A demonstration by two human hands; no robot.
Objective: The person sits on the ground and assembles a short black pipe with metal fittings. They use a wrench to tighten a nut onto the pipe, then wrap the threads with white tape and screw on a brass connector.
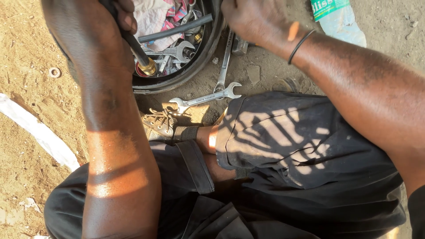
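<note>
Gripping black hose (133, 44), left hand (95, 33), over tub (195, 66).

I sit on bare sandy ground (26, 57), dry and pebbled, with hard sunlight falling in stripes and deep shade around me. At nine o'clock a white strip (40, 132) lies slantwise across the dirt. Up at ten o'clock a small metal washer (55, 72) rests in the sand. At one o'clock lies a clear plastic bottle (338, 20) with a green label.
</note>
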